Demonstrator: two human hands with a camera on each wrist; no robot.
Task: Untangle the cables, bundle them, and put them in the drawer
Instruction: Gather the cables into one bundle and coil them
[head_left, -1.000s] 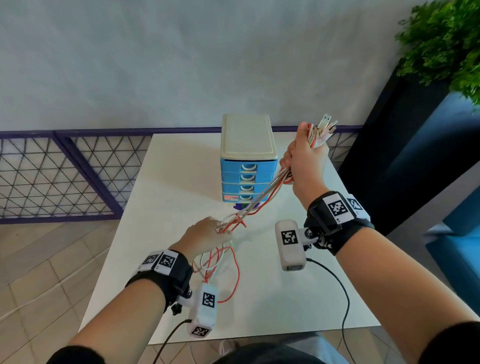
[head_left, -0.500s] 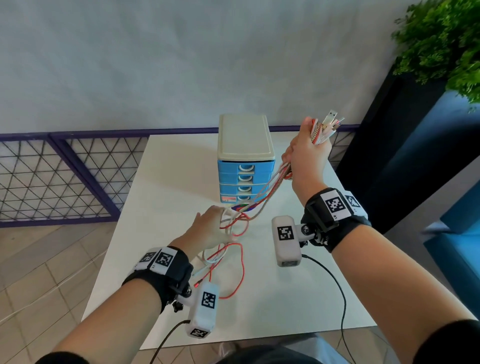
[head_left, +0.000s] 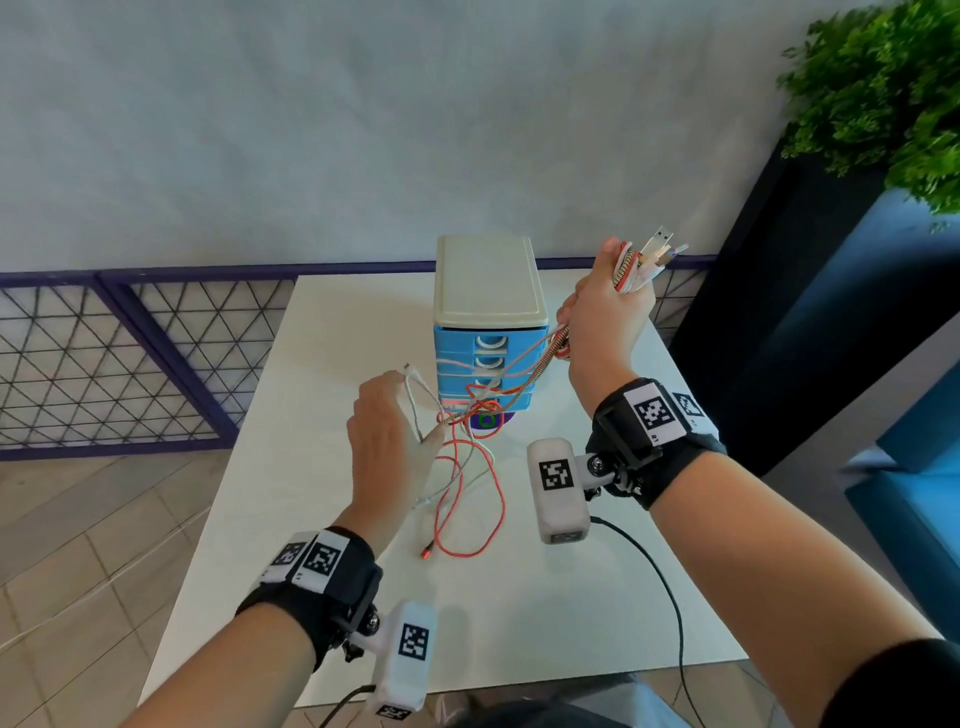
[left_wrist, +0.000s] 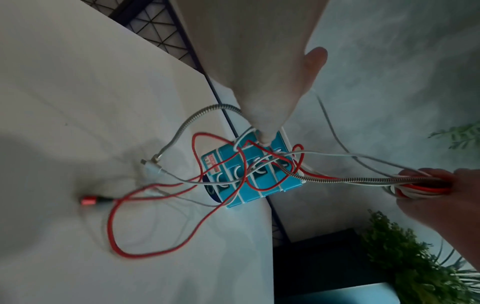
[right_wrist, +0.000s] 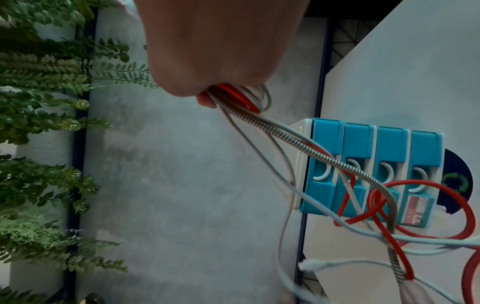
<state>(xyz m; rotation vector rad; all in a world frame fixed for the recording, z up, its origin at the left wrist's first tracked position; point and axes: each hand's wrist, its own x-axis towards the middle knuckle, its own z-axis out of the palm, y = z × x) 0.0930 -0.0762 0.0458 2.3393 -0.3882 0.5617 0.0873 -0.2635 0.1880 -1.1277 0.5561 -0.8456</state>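
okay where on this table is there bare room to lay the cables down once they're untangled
Bare tabletop lies left of the drawer unit, out to the left edge. Another bare stretch runs along the near edge, in front of the red cable. It is crowded in the middle: loose cable loops hang from the left hand and right hand right before the drawers.

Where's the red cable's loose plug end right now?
In the head view, the red plug lies on the white table, just right of the left wrist and in front of the blue drawer unit.
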